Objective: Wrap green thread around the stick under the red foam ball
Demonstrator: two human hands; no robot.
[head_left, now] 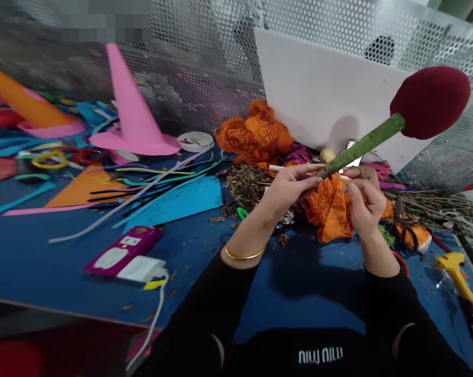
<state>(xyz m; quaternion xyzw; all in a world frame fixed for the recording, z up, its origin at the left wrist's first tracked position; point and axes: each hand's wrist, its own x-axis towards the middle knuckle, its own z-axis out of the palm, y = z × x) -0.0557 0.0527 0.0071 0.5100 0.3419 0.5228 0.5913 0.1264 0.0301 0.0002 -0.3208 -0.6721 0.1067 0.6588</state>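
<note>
A stick wrapped in green [364, 144] with a dark red rounded fabric head [430, 102] slants up to the right, above the table. Its lower end sits between the thumb and fingers of my left hand [285, 188]. Close to that end, on the right, my right hand [365, 201] is closed in a pinch; what lies in its fingertips is too small to make out. Just below both hands lies a crumpled orange patterned cloth [328, 212], and dried plant stalks [246, 188] are heaped beside my left hand.
Scissors [404, 230] and a yellow glue gun [458, 272] lie at right. On the left are a pink felt cone hat [134, 112], a blue felt sheet [181, 201], and a purple power strip [122, 251] with a plugged-in charger. A white board [315, 84] leans against the perforated metal screen.
</note>
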